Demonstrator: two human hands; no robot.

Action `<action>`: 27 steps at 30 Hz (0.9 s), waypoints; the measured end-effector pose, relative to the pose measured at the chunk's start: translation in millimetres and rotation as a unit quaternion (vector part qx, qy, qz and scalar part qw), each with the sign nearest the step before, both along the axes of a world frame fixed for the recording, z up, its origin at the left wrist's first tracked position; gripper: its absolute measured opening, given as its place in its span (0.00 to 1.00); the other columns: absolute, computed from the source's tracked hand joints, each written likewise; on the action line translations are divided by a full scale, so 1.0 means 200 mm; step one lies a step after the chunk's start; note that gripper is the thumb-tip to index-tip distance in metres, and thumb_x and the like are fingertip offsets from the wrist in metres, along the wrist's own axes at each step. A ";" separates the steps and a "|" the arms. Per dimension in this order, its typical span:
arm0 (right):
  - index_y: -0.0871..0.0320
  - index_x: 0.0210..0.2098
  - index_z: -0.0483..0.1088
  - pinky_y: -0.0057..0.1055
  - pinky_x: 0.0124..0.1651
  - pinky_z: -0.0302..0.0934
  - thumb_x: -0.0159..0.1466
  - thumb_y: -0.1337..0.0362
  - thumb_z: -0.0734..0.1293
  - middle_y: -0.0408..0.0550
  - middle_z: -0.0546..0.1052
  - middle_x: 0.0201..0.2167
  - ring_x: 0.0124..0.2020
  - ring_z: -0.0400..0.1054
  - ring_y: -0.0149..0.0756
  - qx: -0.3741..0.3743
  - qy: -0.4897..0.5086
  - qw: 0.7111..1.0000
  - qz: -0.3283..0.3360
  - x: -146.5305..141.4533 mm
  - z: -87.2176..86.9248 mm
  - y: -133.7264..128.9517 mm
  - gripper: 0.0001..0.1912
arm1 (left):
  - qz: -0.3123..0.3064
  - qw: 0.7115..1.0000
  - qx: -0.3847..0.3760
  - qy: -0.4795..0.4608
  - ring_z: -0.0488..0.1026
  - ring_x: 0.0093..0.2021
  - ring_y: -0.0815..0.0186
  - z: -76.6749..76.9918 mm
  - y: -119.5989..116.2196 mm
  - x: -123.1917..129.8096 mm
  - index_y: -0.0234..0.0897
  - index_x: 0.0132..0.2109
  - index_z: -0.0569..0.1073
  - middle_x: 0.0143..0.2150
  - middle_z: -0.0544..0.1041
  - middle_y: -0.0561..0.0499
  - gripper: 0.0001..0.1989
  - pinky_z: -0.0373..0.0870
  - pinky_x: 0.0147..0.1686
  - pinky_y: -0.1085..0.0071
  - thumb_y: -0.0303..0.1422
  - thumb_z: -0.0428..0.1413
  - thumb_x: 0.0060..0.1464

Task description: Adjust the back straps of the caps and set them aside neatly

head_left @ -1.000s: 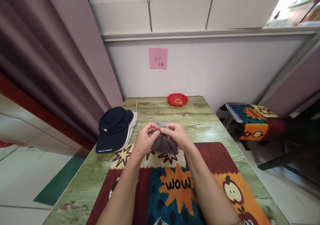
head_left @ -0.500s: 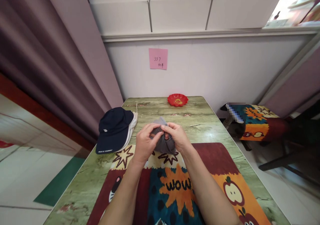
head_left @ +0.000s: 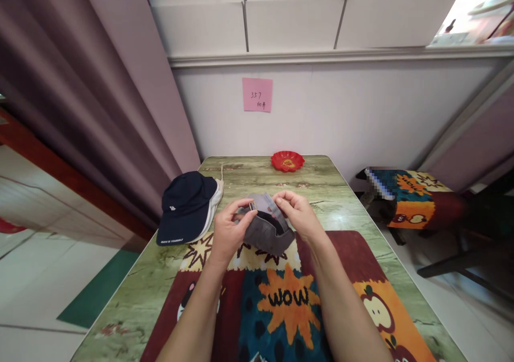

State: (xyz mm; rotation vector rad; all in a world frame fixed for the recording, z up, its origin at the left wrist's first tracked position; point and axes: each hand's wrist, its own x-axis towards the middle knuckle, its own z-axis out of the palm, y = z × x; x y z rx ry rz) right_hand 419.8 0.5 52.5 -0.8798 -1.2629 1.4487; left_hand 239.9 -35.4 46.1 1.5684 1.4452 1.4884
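A grey cap (head_left: 267, 236) is held above the front of the table, its dark inside partly showing. Thumb and fingers of my left hand (head_left: 229, 229) are closed on a small gold-rimmed buckle (head_left: 252, 205) at the cap's left side. My right hand (head_left: 300, 216) pinches at the cap's right edge, where a grey band runs; its fingertips partly hide what exactly they grip. To the left of my hands, a navy cap (head_left: 187, 198) lies stacked over a white cap (head_left: 216, 204), brim towards me.
A red scalloped dish (head_left: 287, 161) stands at the table's far edge. Beneath my forearms lies a colourful patterned mat (head_left: 281, 308). The wall behind carries a pink note (head_left: 257, 95). To the right is a stool (head_left: 417, 190) with a matching cover.
My hands have moved apart, the right one going right. The cap has opened out between them, and the buckle by my left fingertips has come into view.
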 end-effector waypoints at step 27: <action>0.53 0.25 0.75 0.31 0.28 0.46 0.56 0.57 0.73 0.45 0.75 0.21 0.23 0.65 0.35 0.182 -0.477 0.860 0.004 0.05 0.11 -0.13 0.08 | 0.033 0.994 -0.016 -0.099 0.74 0.29 0.69 -0.06 0.04 -0.06 0.35 0.42 0.77 0.35 0.77 0.51 0.15 0.72 0.32 0.74 0.37 0.64 0.48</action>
